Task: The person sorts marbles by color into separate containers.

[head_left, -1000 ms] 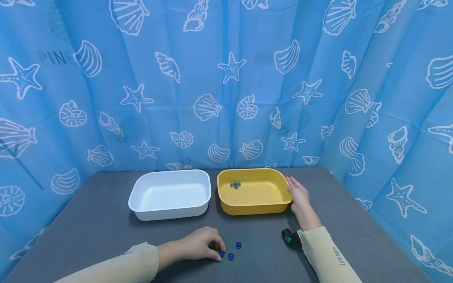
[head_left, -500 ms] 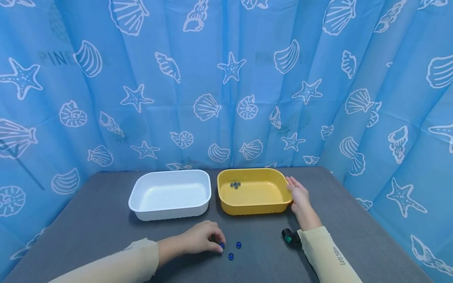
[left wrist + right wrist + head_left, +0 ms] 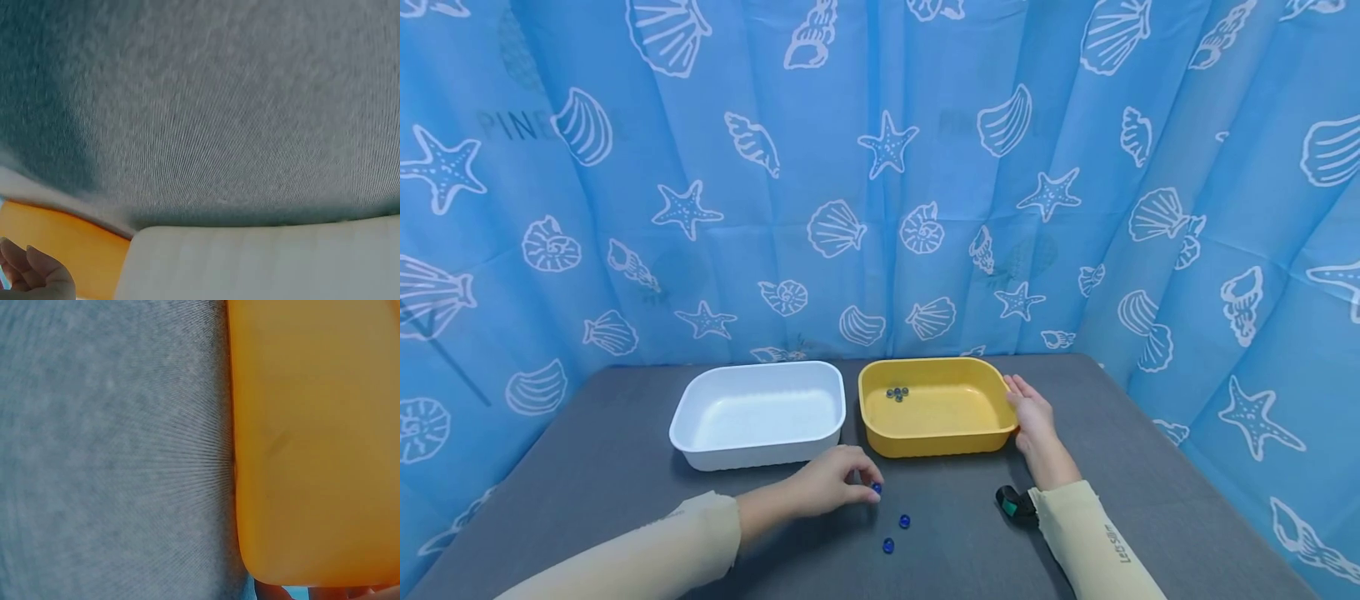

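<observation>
My left hand (image 3: 833,482) pinches a blue glass marble (image 3: 877,488) between thumb and fingers, above the grey table in front of the two basins. Two more blue marbles, a farther one (image 3: 905,522) and a nearer one (image 3: 888,546), lie on the cloth below it. My right hand (image 3: 1034,418) rests against the right end of the yellow basin (image 3: 940,446), its fingers fairly straight. Several small marbles (image 3: 898,393) sit together inside that basin, toward its left. The right wrist view has the basin's wall (image 3: 319,450), with fingers (image 3: 331,594) partly showing past its end.
Left of the yellow basin stands a white basin (image 3: 760,456), with a narrow gap between them. A black strap with a green patch (image 3: 1017,504) is by the right sleeve. Behind the table (image 3: 602,483) hangs a blue shell-print curtain (image 3: 850,183).
My left hand has picked up a blue marble from the table and carried it up and forward, toward the basins. The right hand stays at the yellow basin.
</observation>
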`<state>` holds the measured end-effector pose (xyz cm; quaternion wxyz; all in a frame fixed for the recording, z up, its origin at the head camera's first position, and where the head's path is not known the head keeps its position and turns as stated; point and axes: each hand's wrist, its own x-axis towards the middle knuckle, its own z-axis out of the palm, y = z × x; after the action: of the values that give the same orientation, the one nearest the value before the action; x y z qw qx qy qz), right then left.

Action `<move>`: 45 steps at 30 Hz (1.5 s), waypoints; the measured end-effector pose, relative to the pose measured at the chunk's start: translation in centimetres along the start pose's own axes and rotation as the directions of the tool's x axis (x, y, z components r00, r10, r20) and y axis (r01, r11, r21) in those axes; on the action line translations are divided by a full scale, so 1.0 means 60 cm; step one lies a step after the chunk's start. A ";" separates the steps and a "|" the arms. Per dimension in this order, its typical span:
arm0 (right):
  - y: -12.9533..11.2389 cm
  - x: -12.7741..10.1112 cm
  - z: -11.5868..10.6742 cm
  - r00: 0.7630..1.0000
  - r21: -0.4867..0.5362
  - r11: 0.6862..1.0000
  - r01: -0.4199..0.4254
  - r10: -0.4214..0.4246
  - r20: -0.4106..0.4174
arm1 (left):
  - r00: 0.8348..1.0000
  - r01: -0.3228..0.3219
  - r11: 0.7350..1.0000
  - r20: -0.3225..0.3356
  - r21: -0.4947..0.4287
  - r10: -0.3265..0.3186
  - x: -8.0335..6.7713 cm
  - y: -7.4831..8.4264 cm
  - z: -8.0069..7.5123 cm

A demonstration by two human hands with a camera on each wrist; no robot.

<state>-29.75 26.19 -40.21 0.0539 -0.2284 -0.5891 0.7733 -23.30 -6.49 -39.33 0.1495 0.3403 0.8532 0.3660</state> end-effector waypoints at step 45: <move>0.000 -0.003 0.001 1.000 -0.026 1.000 0.015 -0.015 0.005 | 0.791 0.259 0.769 -0.328 -0.585 -0.516 0.206 0.033 -0.013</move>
<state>-29.60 26.10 -40.14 0.0554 -0.2226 -0.6008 0.7658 -31.70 2.64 -37.47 0.0971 -0.0011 0.7872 0.6091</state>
